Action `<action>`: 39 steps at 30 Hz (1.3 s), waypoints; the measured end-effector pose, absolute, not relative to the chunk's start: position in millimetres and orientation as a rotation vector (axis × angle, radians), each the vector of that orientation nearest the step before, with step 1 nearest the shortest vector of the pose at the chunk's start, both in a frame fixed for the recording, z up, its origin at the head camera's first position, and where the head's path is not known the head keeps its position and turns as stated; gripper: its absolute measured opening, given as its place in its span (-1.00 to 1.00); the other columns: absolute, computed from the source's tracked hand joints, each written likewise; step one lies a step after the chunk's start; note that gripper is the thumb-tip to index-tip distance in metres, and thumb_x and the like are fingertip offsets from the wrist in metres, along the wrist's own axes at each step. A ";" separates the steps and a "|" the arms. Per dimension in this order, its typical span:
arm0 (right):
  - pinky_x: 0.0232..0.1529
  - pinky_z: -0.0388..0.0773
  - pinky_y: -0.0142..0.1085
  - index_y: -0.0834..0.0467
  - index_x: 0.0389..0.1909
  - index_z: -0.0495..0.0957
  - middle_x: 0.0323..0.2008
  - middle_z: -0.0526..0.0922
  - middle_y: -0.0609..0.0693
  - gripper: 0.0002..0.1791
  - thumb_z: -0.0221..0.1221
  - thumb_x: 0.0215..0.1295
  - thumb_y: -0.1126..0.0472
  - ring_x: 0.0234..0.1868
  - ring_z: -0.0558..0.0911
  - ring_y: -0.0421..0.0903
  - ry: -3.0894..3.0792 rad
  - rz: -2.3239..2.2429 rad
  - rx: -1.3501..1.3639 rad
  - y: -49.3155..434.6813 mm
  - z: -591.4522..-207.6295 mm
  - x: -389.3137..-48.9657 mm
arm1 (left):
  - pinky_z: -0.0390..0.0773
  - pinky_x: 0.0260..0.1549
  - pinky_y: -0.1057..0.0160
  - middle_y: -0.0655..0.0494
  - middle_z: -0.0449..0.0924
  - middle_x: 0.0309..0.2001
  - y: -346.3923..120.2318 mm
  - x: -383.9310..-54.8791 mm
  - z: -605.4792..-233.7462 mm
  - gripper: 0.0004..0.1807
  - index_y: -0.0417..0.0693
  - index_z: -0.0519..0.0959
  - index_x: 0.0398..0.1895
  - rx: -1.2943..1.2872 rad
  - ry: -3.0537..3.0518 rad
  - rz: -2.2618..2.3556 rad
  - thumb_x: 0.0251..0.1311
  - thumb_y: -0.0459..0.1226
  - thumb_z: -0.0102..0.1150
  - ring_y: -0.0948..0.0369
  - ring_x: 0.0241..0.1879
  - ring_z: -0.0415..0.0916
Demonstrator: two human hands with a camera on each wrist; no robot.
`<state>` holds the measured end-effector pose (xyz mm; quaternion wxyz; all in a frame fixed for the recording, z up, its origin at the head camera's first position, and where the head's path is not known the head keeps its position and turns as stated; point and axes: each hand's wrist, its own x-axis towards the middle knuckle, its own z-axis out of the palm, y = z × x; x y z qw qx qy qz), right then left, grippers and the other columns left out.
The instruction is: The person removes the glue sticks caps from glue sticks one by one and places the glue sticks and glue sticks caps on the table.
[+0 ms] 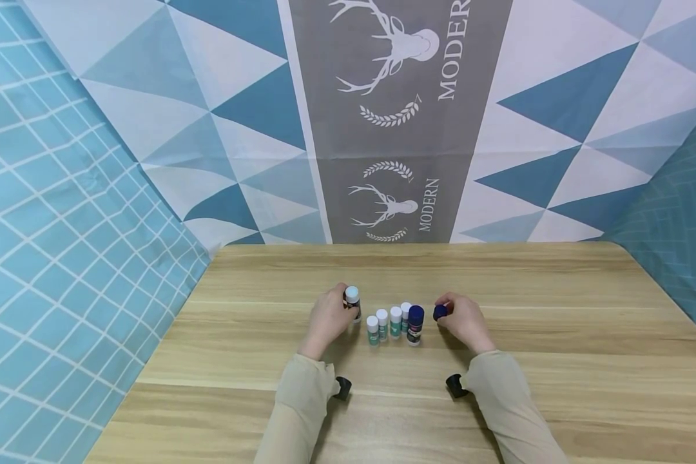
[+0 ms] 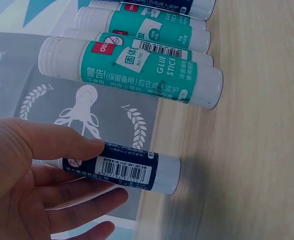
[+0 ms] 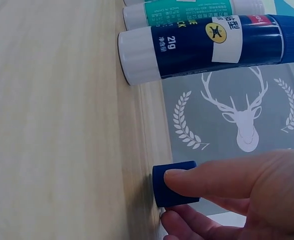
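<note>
My left hand (image 1: 328,319) pinches a dark blue glue stick (image 2: 124,170) between thumb and fingers. It stands upright, with a white base and a pale top. My right hand (image 1: 465,321) pinches a small dark blue cap (image 3: 162,194), low at the table surface; whether it touches the wood is hard to tell. Between the hands stand several green glue sticks (image 2: 136,70) with white caps, all upright. At their right end, nearest my right hand, is a larger dark blue glue stick (image 3: 212,47) with its blue cap on.
All of this stands on a wooden table (image 1: 394,425). Behind it hangs a patterned cloth (image 1: 383,142) with deer heads, and a blue checked cloth (image 1: 46,258) covers the left side. Black wrist cameras (image 1: 455,386) show beneath the sleeves.
</note>
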<state>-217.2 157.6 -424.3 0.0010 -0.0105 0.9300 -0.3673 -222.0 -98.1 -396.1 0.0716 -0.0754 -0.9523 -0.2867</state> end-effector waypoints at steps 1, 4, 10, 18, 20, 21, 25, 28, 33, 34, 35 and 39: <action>-0.19 0.44 -0.05 0.28 -0.16 0.52 -0.28 0.57 0.24 -0.68 0.21 -0.03 0.40 -0.28 0.52 0.08 2.918 -1.151 -0.030 157.8 -424.8 -217.4 | 0.49 -0.47 0.20 -0.02 0.59 -0.37 -98.2 -222.1 -396.2 -0.74 -0.19 0.48 -0.26 -0.228 -2.864 -0.853 -0.05 -0.32 0.24 0.14 -0.45 0.49; -0.18 0.45 -0.04 0.29 -0.15 0.52 -0.27 0.57 0.25 -0.67 0.21 -0.02 0.40 -0.26 0.53 0.09 2.910 -1.149 -0.021 157.8 -425.2 -217.6 | 0.50 -0.44 0.19 -0.04 0.60 -0.33 -98.1 -222.7 -397.1 -0.73 -0.19 0.48 -0.24 -0.226 -2.870 -0.849 -0.05 -0.32 0.24 0.13 -0.43 0.50; -0.16 0.46 -0.03 0.30 -0.13 0.52 -0.25 0.57 0.27 -0.67 0.21 0.00 0.40 -0.25 0.53 0.10 2.907 -1.138 -0.023 157.5 -424.0 -217.1 | 0.50 -0.42 0.19 -0.06 0.59 -0.29 -97.6 -223.9 -398.2 -0.72 -0.20 0.48 -0.21 -0.208 -2.887 -0.877 -0.03 -0.32 0.23 0.13 -0.42 0.49; -0.15 0.46 -0.02 0.30 -0.12 0.52 -0.25 0.58 0.27 -0.64 0.22 -0.03 0.41 -0.23 0.54 0.12 2.922 -1.128 -0.042 157.5 -423.4 -216.2 | 0.52 -0.40 0.15 -0.06 0.60 -0.27 -97.4 -223.8 -399.1 -0.69 -0.21 0.47 -0.18 -0.207 -2.888 -0.852 -0.04 -0.32 0.23 0.10 -0.39 0.51; -0.14 0.45 -0.01 0.30 -0.12 0.52 -0.24 0.57 0.28 -0.64 0.22 -0.03 0.41 -0.22 0.54 0.12 2.918 -1.124 -0.044 157.4 -423.1 -216.1 | 0.54 -0.37 0.13 -0.08 0.60 -0.26 -97.1 -223.4 -399.1 -0.69 -0.21 0.47 -0.18 -0.212 -2.887 -0.842 -0.04 -0.33 0.24 0.08 -0.36 0.54; -0.14 0.45 -0.01 0.30 -0.11 0.52 -0.24 0.57 0.28 -0.63 0.22 -0.03 0.41 -0.21 0.54 0.13 2.917 -1.121 -0.045 157.4 -423.0 -216.1 | 0.54 -0.35 0.12 -0.09 0.60 -0.25 -97.0 -223.3 -399.1 -0.69 -0.22 0.47 -0.18 -0.215 -2.887 -0.839 -0.04 -0.33 0.24 0.06 -0.34 0.55; -0.15 0.45 -0.01 0.31 -0.08 0.49 -0.25 0.57 0.27 -0.60 0.22 -0.04 0.40 -0.23 0.54 0.12 2.910 -1.113 -0.049 157.4 -422.4 -216.1 | 0.55 -0.29 0.09 -0.12 0.60 -0.21 -96.3 -222.5 -398.7 -0.67 -0.23 0.46 -0.16 -0.221 -2.888 -0.835 -0.04 -0.35 0.24 0.02 -0.28 0.57; -0.18 0.45 -0.03 0.32 -0.04 0.47 -0.26 0.56 0.26 -0.56 0.22 -0.04 0.39 -0.26 0.53 0.10 2.910 -1.107 -0.051 157.7 -422.3 -216.3 | 0.55 -0.28 0.09 -0.15 0.59 -0.17 -95.3 -222.1 -397.8 -0.58 -0.25 0.42 -0.04 -0.207 -2.886 -0.856 -0.03 -0.35 0.24 0.01 -0.26 0.57; -0.20 0.45 -0.04 0.33 0.01 0.42 -0.23 0.56 0.27 -0.51 0.22 -0.02 0.38 -0.26 0.53 0.09 2.903 -1.112 -0.056 157.5 -420.8 -216.3 | 0.56 -0.30 0.10 -0.19 0.56 -0.09 -92.9 -220.7 -394.6 -0.38 -0.28 0.30 0.14 -0.172 -2.876 -0.901 -0.05 -0.36 0.25 0.00 -0.27 0.58; -0.19 0.45 -0.04 0.33 0.02 0.42 -0.22 0.55 0.27 -0.51 0.22 -0.02 0.38 -0.25 0.52 0.09 2.900 -1.116 -0.055 157.4 -420.3 -216.2 | 0.56 -0.30 0.10 -0.19 0.55 -0.08 -92.5 -220.2 -393.7 -0.37 -0.27 0.29 0.15 -0.167 -2.877 -0.906 -0.05 -0.37 0.25 0.00 -0.26 0.57; -0.19 0.45 -0.05 0.34 0.03 0.41 -0.21 0.54 0.28 -0.51 0.21 -0.01 0.38 -0.25 0.52 0.09 2.896 -1.120 -0.053 157.2 -419.6 -216.0 | 0.56 -0.28 0.10 -0.18 0.55 -0.06 -92.3 -220.0 -393.3 -0.36 -0.27 0.29 0.16 -0.166 -2.876 -0.905 -0.06 -0.36 0.26 0.00 -0.25 0.57; -0.15 0.44 -0.04 0.36 0.05 0.38 -0.15 0.51 0.30 -0.49 0.21 0.00 0.38 -0.20 0.50 0.11 2.898 -1.138 -0.052 156.7 -416.4 -215.4 | 0.52 -0.17 0.04 -0.18 0.49 0.01 -91.0 -219.0 -390.9 -0.36 -0.26 0.28 0.16 -0.160 -2.876 -0.900 -0.05 -0.35 0.25 -0.03 -0.13 0.54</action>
